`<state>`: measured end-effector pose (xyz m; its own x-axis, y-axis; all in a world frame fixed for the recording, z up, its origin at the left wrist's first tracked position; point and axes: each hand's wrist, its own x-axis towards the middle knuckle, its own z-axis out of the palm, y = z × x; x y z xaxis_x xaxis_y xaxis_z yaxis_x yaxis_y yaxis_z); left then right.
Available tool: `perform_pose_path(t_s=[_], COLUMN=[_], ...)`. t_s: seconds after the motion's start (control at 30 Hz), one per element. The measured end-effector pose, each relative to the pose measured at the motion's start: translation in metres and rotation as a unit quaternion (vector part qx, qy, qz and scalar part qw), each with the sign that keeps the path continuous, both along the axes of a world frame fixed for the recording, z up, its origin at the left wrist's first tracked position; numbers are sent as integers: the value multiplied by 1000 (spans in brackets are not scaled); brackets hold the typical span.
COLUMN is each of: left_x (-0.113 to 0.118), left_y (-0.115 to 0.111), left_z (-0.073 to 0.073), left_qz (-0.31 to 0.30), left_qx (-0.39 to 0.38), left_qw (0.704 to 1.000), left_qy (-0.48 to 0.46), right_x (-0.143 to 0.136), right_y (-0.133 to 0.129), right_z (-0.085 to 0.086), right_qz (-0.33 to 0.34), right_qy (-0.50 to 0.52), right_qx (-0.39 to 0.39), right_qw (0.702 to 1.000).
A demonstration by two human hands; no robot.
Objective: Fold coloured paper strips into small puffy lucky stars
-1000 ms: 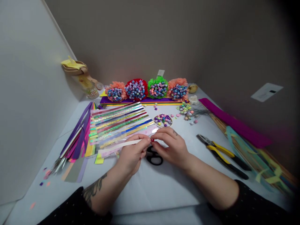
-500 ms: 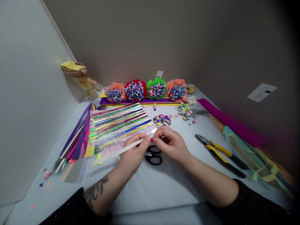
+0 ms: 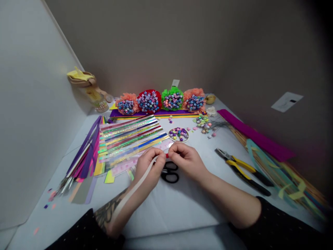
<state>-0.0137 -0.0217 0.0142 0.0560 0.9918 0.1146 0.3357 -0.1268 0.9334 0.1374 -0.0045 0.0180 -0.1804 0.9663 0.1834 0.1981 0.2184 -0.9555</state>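
Observation:
My left hand [image 3: 150, 166] pinches a narrow paper strip [image 3: 137, 185] between thumb and forefinger. The strip's pale side shows as its long tail curves back over my wrist and forearm. A short red piece [image 3: 167, 156] of it shows between my two hands. My right hand [image 3: 186, 160] grips the other side of that red part, thumb against forefinger; its exact fold is hidden by the fingers. Black-handled scissors [image 3: 170, 177] lie on the table just below my hands, their blades mostly covered by my left hand. Beyond the hands stands a small round dish [image 3: 178, 134] of folded paper stars.
Shiny striped paper strips [image 3: 132, 139] lie left of centre, with loose coloured strips [image 3: 85, 180] farther left. Yellow-black pliers [image 3: 243, 172] rest at right, beside sticks and a magenta paper roll [image 3: 255, 133]. Several star bouquets [image 3: 149, 101] line the back. A jar [image 3: 100, 104] stands back left.
The strip's loose tail has swung down and back, from pointing left over the table to lying along my left forearm. Both hands keep their pinch almost in place.

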Motion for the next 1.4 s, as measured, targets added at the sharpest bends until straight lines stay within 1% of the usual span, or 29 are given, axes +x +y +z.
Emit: perform_pose_path(t_s=[0.13,0.27,0.47,0.57,0.67,0.73,0.8,0.9,0.97,1.03,1.13,1.23,1.4], left_x=[0,-1,-1,0,-1,-1,-1,0,0,0,1,3,4], left_y=[1,2,4,5,5,5,4,4,5,6,6,5,5], left_z=[2,4,1,0,1,3,6,8,8,6,4,3,3], left_qz=[9,-4,-21,-31,-57,-75,-79,-79,-89,-83,-70,-76,-72], left_qx=[-16,-43,-44,-89,-138,-154,-163,-163,-148,-128,-115,-115,-106], left_qw=[1000,999,998,992,978,971,967,968,973,980,981,977,983], left_qy=[-13,-26,-38,-83,-148,-169,-177,-173,-151,-130,-143,-162,-130], right_x=[-1,-2,-2,0,1,2,2,3,3,3,2,3,2], right_y=[1,2,3,4,4,4,4,4,4,4,4,4,4], right_z=[-2,-3,-2,-1,1,1,2,1,1,1,1,1,0], right_qz=[13,24,20,15,14,13,11,7,7,8,5,-2,-7], right_qy=[17,36,38,43,53,55,54,50,48,46,37,28,0], right_qx=[-37,-74,-84,-85,-99,-103,-103,-100,-93,-84,-69,-57,-42], right_qw=[999,996,996,995,994,993,993,994,994,995,997,998,999])
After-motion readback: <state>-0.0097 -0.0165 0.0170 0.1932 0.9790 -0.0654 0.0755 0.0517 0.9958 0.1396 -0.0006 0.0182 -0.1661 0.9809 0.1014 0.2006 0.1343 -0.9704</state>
